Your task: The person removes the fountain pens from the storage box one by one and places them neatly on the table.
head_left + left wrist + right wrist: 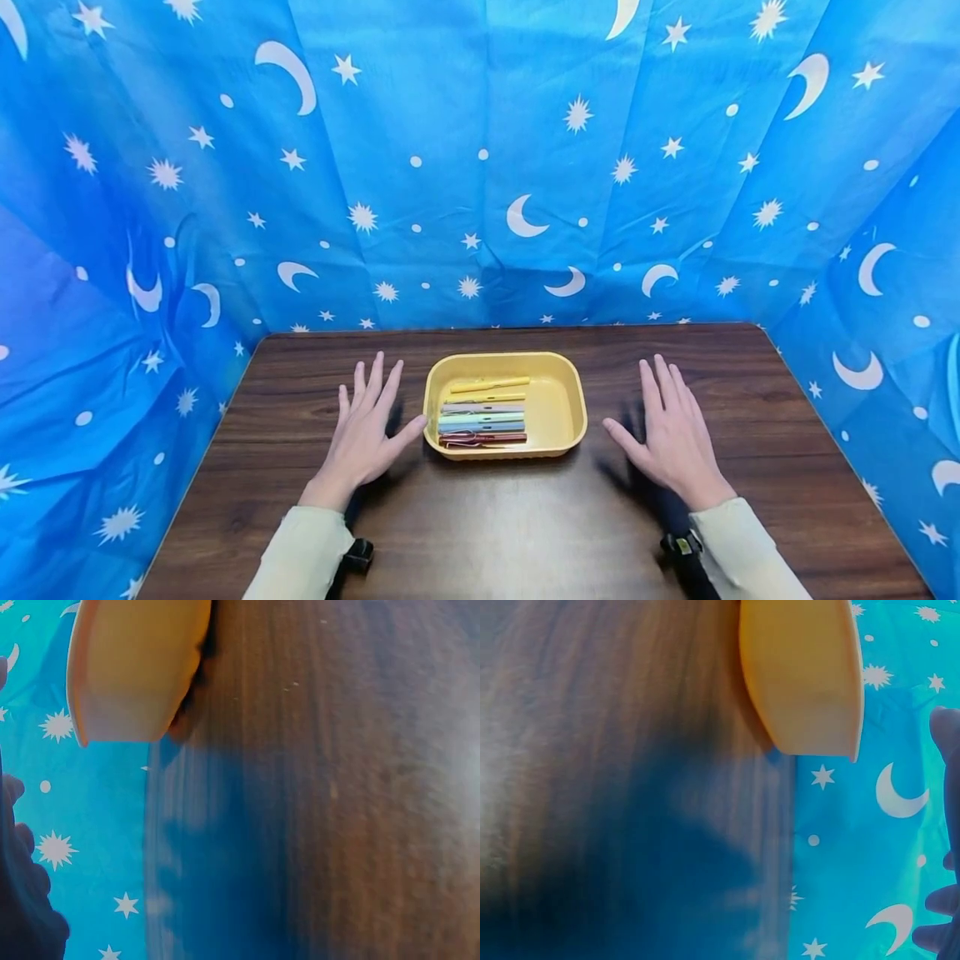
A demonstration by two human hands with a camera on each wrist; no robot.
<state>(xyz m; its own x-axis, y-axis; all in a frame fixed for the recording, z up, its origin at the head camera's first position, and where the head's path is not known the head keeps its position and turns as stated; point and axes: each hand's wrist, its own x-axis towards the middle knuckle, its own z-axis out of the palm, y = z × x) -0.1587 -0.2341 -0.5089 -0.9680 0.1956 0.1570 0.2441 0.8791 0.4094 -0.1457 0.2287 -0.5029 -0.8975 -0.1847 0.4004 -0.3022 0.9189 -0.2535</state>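
A yellow plastic tray (557, 408) stands on the table with several pens lying side by side in its left part. Topmost is a yellow pen (490, 385); below come pale ones and a dark red pen (483, 437). My left hand (367, 433) is spread out left of the tray, its thumb tip right at the tray's rim. To the right, my right hand (671, 437) is held with fingers extended, a small gap between its thumb and the tray. Neither hand holds anything. Each wrist view shows one end of the tray and part of a dark, shaded hand.
The dark wood-grain table (510, 517) reaches back to a blue curtain (450, 167) printed with white moons and stars, which also hangs on both sides. Black straps with small devices sit at both wrists. Each hand casts a shadow on the tabletop.
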